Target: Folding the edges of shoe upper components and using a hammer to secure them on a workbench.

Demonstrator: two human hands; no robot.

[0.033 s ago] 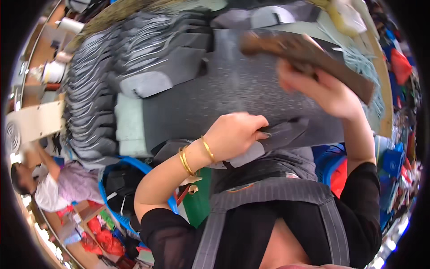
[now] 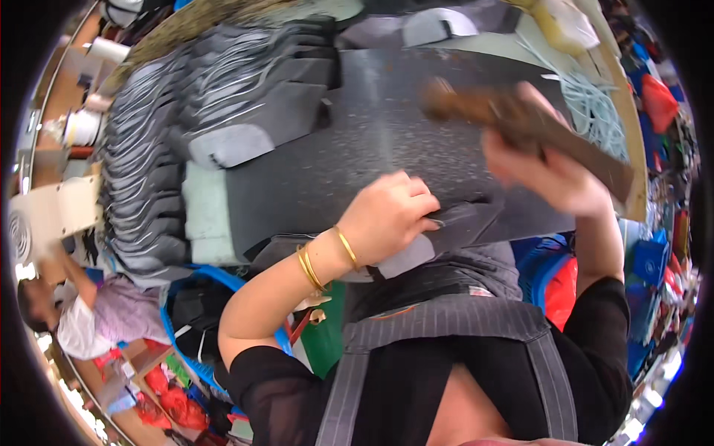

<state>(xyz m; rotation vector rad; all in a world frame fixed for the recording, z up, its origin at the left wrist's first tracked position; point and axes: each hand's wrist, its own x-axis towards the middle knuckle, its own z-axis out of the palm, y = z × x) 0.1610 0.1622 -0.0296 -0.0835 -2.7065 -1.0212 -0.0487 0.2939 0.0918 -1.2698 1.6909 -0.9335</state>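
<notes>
My left hand, with gold bangles at the wrist, is closed at the near edge of a black work board. Its fingers pinch a dark grey shoe-upper piece with a light grey patch; the fingertips are partly hidden. Above the board's right side, my right hand is wrapped round a brown hammer, blurred by motion. The hammer is raised, its rounded end pointing left and its broad end toward the lower right.
Overlapping grey upper pieces lie in rows on the left. Pale blue cords and a yellowish block lie at the far right. Blue-rimmed baskets stand below the table. Another person is at the left.
My right hand and the hammer have shifted a little right and down. My left hand keeps its hold on the upper piece; the whole view has shifted slightly.
</notes>
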